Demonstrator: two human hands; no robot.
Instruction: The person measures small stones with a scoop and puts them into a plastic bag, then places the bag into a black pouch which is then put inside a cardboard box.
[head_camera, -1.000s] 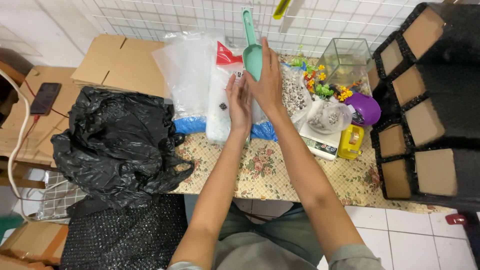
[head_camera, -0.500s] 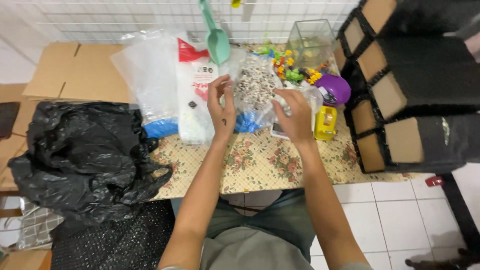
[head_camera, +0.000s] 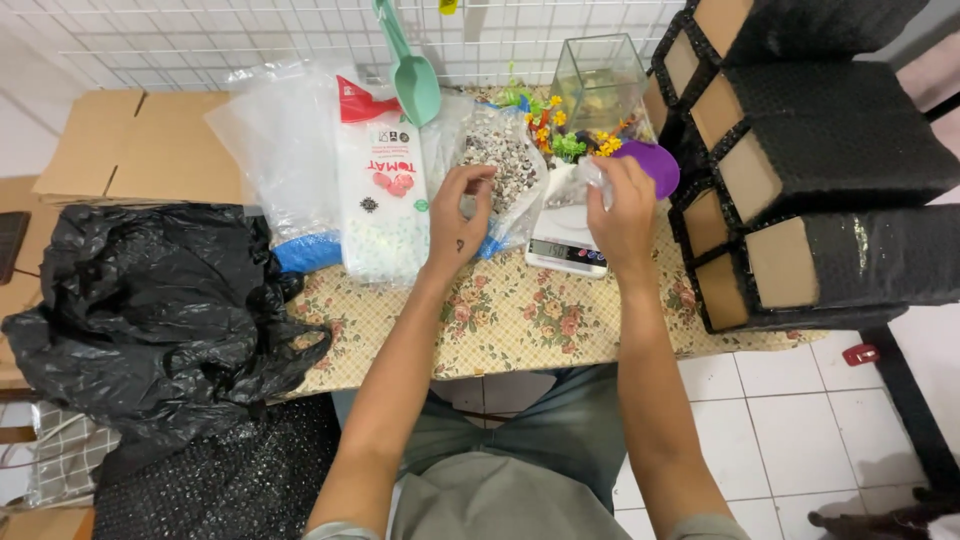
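My left hand (head_camera: 460, 215) rests on a clear bag of mixed pebbles (head_camera: 500, 160), fingers curled at its near side. My right hand (head_camera: 620, 205) pinches the top of a small clear plastic bag (head_camera: 590, 175) that sits over a white kitchen scale (head_camera: 565, 245). A tall white and red bag (head_camera: 380, 190) of pale pellets stands just left of my left hand. Above it a mint green scoop (head_camera: 412, 70) hangs on the white wire grid (head_camera: 250, 30).
A small glass tank (head_camera: 600, 80) stands behind the scale with colourful plastic plants (head_camera: 560, 140) and a purple dish (head_camera: 655, 165). Black netted cardboard boxes (head_camera: 820, 160) are stacked on the right. A black bin bag (head_camera: 150, 300) lies left, flat cardboard (head_camera: 140, 145) behind it.
Both hands have come down from the scoop on the grid. My left hand now lies on the pebble bag and my right hand has moved onto the small bag over the scale.
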